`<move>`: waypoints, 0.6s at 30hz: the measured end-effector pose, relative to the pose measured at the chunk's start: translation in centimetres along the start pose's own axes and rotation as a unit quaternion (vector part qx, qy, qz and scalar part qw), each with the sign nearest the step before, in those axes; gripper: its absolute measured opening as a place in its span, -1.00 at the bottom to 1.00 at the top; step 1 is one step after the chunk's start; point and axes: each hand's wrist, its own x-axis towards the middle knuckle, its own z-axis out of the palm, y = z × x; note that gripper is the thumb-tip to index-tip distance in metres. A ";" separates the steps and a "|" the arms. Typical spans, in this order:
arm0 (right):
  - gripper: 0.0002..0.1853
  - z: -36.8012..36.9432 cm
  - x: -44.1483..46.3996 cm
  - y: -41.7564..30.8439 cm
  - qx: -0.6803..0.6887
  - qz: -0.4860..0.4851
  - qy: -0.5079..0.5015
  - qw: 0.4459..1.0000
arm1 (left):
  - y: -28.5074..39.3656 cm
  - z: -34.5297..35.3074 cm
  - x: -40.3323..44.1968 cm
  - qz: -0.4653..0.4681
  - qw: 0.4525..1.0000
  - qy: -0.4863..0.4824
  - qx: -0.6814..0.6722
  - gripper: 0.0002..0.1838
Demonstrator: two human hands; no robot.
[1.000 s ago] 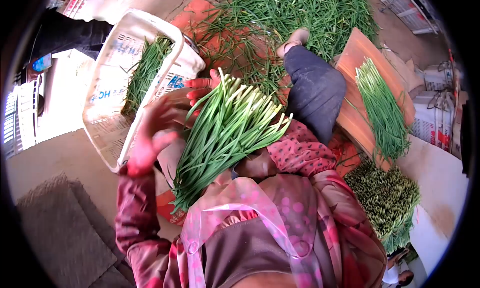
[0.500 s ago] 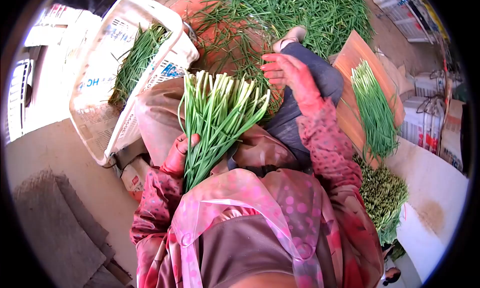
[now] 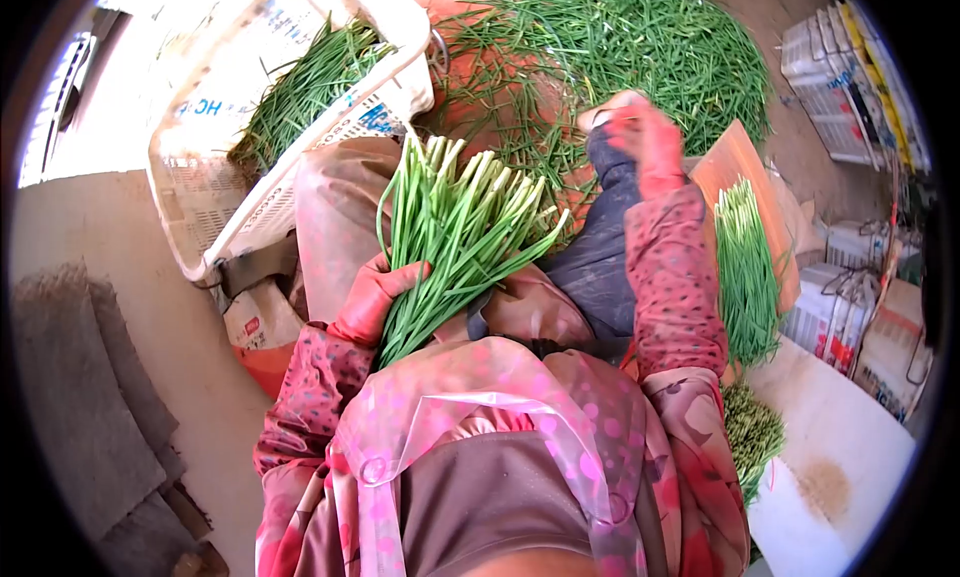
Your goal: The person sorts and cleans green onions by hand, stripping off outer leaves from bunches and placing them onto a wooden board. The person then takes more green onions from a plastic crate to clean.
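My left hand (image 3: 378,295), in a reddish glove, is wrapped round the lower part of a bunch of long green stalks (image 3: 450,232), its pale cut ends pointing up and away from me. My right hand (image 3: 650,149), gloved too, is raised past my knee near the loose green stalks (image 3: 660,47) on the floor; its fingers are smeared by motion. To the right, a neat bundle (image 3: 743,267) rests on an orange-brown board (image 3: 765,192). More stalks (image 3: 320,87) lie in the white basket (image 3: 240,232) at the left.
Densely packed stalks (image 3: 750,432) stand at the lower right beside a whitish surface (image 3: 850,427). White crates (image 3: 830,87) and wrapped packs (image 3: 835,302) line the right side. Grey matting (image 3: 80,397) lies on the left, with a red and white bag (image 3: 262,327) below the basket.
My right hand has moved away from the bunch, out over the far end of my leg. My left hand keeps hold of the bunch, its fingers now further across the stalks. The view has shifted slightly.
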 end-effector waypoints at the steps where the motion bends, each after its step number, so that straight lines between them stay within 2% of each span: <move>1: -0.73 -1.6 2.0 -0.8 -0.030 0.000 0.070 0.997 | 0.0 0.0 0.1 -0.007 1.000 0.013 -0.004 -0.69; 2: -0.73 -1.8 1.7 -2.5 -0.019 -0.023 0.048 0.998 | 0.0 0.0 0.3 -0.013 1.000 0.026 -0.009 -0.72; 4: -0.72 0.4 -1.5 -6.1 -0.141 -0.081 -0.010 0.987 | 0.0 0.3 0.5 -0.021 0.999 0.033 -0.019 -0.74; 6: -0.71 4.3 -5.6 -7.4 -0.161 -0.073 -0.196 0.964 | 0.1 0.9 0.5 0.004 0.998 0.055 0.026 -0.72; 8: -0.68 8.4 -8.1 -4.7 -0.073 0.011 -0.318 0.945 | 0.1 1.2 0.6 0.006 0.998 0.055 0.027 -0.70; 10: -0.63 11.5 -10.0 -3.0 -0.211 0.036 -0.357 0.909 | -0.2 1.1 0.7 0.030 0.994 0.066 0.077 -0.68; 12: -0.55 13.0 -10.2 -0.8 -0.321 0.007 -0.368 0.873 | -0.4 1.5 0.5 0.049 0.995 0.051 0.071 -0.66; 13: -0.59 13.5 -10.3 0.2 -0.377 -0.053 -0.332 0.863 | -0.4 1.7 0.4 0.047 0.995 0.053 0.071 -0.66; 16: -0.67 13.3 -10.1 1.4 -0.365 -0.038 -0.307 0.878 | -0.6 1.5 0.4 0.040 0.995 0.051 0.073 -0.66; 17: -0.72 12.8 -9.7 2.6 -0.400 -0.107 -0.292 0.862 | -0.7 1.5 0.4 0.033 0.997 0.041 0.062 -0.65; 18: -0.72 12.4 -9.1 3.4 -0.404 -0.106 -0.291 0.861 | -0.8 1.6 0.5 0.026 0.998 0.031 0.050 -0.65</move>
